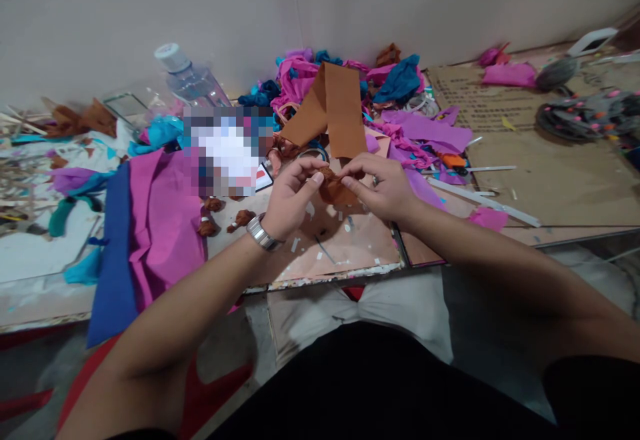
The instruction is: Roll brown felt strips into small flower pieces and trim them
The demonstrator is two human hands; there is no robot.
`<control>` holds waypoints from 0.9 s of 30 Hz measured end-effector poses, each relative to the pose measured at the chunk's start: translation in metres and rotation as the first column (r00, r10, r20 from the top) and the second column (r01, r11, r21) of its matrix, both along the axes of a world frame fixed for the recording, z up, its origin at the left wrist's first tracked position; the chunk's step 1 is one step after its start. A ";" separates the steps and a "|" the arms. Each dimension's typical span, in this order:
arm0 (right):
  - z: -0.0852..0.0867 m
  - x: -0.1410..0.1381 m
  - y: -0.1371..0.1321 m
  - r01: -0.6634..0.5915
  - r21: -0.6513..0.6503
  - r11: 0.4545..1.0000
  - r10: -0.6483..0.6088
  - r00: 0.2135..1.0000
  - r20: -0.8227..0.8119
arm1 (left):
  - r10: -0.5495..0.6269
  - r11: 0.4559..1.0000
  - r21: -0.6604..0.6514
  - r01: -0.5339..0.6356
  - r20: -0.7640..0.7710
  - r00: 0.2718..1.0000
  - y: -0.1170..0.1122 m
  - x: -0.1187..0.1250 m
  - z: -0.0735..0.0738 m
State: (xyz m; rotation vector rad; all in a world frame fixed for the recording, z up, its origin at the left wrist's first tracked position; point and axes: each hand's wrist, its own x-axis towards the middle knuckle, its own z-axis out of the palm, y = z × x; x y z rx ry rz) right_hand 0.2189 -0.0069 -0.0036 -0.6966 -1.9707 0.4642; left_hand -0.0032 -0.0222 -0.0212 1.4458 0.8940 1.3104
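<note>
My left hand [293,197] pinches the gathered upper edge of a piece of brown crepe paper [337,193] between thumb and fingers. From the other side, my right hand [383,187] grips the same paper, its fingertips close to those of the left. The paper's lower part hangs loose and flat. Just behind the hands stands a folded brown crepe paper strip [345,107]. Left of my watch-wearing wrist lie several small crumpled brown paper balls [244,219], some with a white band.
Pink crepe sheets [167,207] and a blue sheet [113,253] overhang the table's front edge. A plastic bottle [193,80] stands behind a blurred patch. Crumpled coloured paper [300,83] is heaped along the wall. White sticks [490,201] and cardboard [550,180] lie to the right.
</note>
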 end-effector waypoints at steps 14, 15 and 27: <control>0.002 -0.002 -0.004 -0.033 -0.064 0.997 0.030 0.999 -0.045 | -0.083 0.996 -0.041 0.085 0.033 0.996 -0.001 -0.001 0.000; 0.002 -0.002 -0.004 -0.031 -0.066 0.997 0.028 0.999 -0.045 | -0.086 0.995 -0.041 0.087 0.035 0.996 -0.001 -0.001 0.001; 0.001 -0.001 -0.004 0.001 -0.037 0.999 0.000 1.000 0.001 | -0.057 0.997 0.043 0.059 -0.038 0.998 -0.003 0.002 0.005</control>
